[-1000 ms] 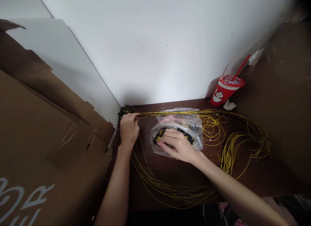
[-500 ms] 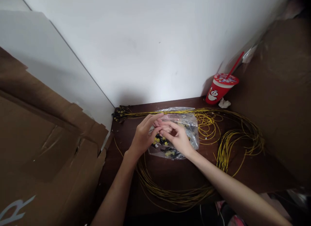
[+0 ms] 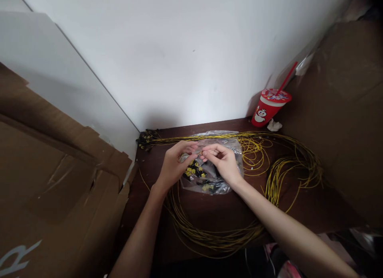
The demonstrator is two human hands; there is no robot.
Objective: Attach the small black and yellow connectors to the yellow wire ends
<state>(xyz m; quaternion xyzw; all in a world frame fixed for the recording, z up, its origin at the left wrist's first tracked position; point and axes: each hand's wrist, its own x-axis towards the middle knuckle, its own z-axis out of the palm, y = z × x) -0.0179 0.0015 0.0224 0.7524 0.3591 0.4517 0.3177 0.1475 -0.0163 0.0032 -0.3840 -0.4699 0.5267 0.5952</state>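
Note:
Above a clear plastic bag of small black and yellow connectors, my two hands are close together but apart. My right hand pinches a thin wire between thumb and fingertips. The wire spans the small gap toward my left hand, whose thumb and fingers are curved with space between them. Whether the left fingers touch the wire is hard to make out. Behind the hands, a bundle of yellow wires runs across the bag to a cluster of dark connectors.
Yellow wire loops hang at the table's front and curl at the right. A red cup with a straw stands by the wall, beside crumpled tissue. Cardboard flanks the left side, and a brown panel the right.
My hands have drawn apart, from fingertips touching to a small gap with the wire showing between them. The whole view has shifted slightly.

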